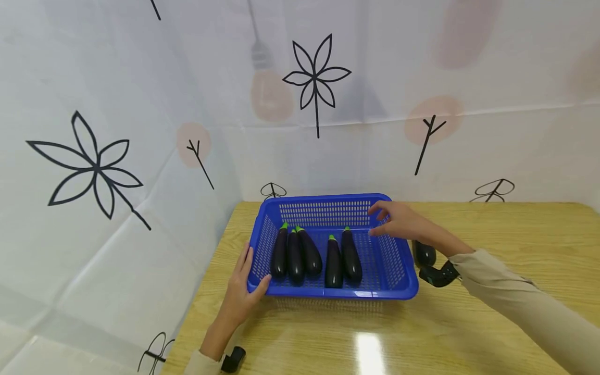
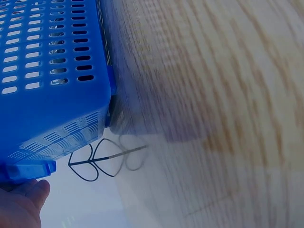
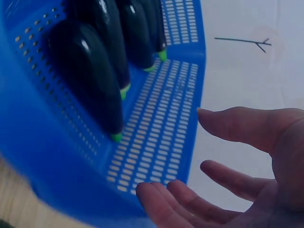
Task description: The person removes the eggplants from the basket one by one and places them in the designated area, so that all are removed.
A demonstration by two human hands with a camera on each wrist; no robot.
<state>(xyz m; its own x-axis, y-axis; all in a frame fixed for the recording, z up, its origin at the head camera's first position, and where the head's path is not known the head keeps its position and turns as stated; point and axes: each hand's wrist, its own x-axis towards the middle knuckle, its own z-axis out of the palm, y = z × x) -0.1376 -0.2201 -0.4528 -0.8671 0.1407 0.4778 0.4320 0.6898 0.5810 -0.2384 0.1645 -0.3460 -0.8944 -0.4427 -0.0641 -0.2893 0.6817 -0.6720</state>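
Several dark eggplants [image 1: 305, 252] with green stem ends lie in a blue plastic basket [image 1: 328, 293], three side by side on its left and two nearer the middle. At the basket's front left corner my left hand [image 1: 241, 291] holds the rim, fingers along the outside of the left wall and thumb at the front edge. My right hand [image 1: 398, 221] is over the basket's right back corner, thumb and fingers spread apart with nothing between them. In the right wrist view its fingertips [image 3: 147, 192] overlap the basket's edge.
Another eggplant [image 1: 425, 254] lies on the wooden table [image 1: 515, 245] right of the basket, partly hidden by my right forearm. A white cloth [image 1: 225, 94] printed with leaves and twigs hangs behind the table and along its left side.
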